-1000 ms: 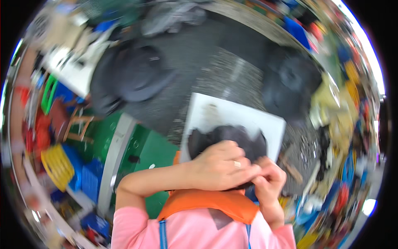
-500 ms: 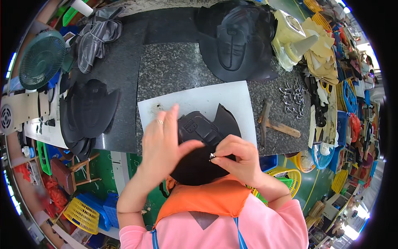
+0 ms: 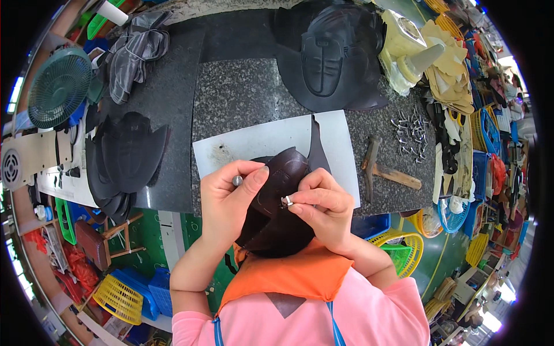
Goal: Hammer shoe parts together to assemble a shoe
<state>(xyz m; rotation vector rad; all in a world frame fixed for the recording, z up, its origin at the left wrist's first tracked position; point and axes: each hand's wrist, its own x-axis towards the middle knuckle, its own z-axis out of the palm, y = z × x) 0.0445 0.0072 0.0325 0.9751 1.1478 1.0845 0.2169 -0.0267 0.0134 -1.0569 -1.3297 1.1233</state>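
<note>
A black moulded piece [image 3: 283, 173], which looks like a shoe upper, is held up over my lap and the near edge of a white sheet [image 3: 265, 137]. My left hand [image 3: 226, 199] pinches its left edge between thumb and fingers. A small round silvery thing [image 3: 237, 180] shows at those fingers; I cannot tell whether it is a ring. Between thumb and forefinger, my right hand [image 3: 323, 207] grips a small silvery metal piece [image 3: 287, 200] against the black piece's face. A dark pointed flap [image 3: 318, 147] sticks up behind.
A hammer [image 3: 394, 175] lies right of the sheet, near scattered small metal pieces [image 3: 411, 135]. Stacks of black moulded pieces stand at left [image 3: 131, 153] and far [image 3: 326, 63]. A yellowish container [image 3: 404, 37] with a cone is far right. A green fan [image 3: 59, 87] stands left.
My left hand has come down and taken hold of the black piece's left edge. The piece has been lifted and turned. My right hand moved slightly up and left with the metal piece.
</note>
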